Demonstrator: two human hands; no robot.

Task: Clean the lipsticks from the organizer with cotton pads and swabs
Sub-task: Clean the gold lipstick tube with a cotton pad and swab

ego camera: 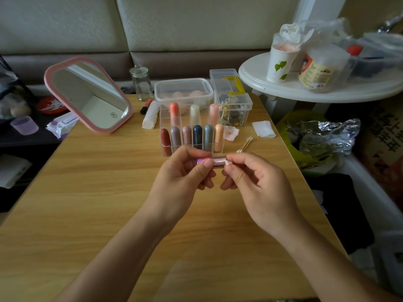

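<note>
My left hand (185, 171) holds a shiny pink lipstick tube (216, 161) sideways above the wooden table (87, 192). My right hand (257, 184) pinches a small white cotton piece (228, 163) against the tube's right end. Just behind my hands stands the clear organizer (165, 118) with several lipsticks upright in its slots. To its right lie a stained cotton pad (231, 132), a clean folded pad (263, 129) and a few cotton swabs (245, 144).
A pink-framed mirror (89, 94) leans at the back left. Behind the organizer are a glass jar (141, 83), a lidded plastic box (183, 90) and a clear box of small items (231, 99). A white round side table (305, 88) with a paper cup (280, 64) stands at the right.
</note>
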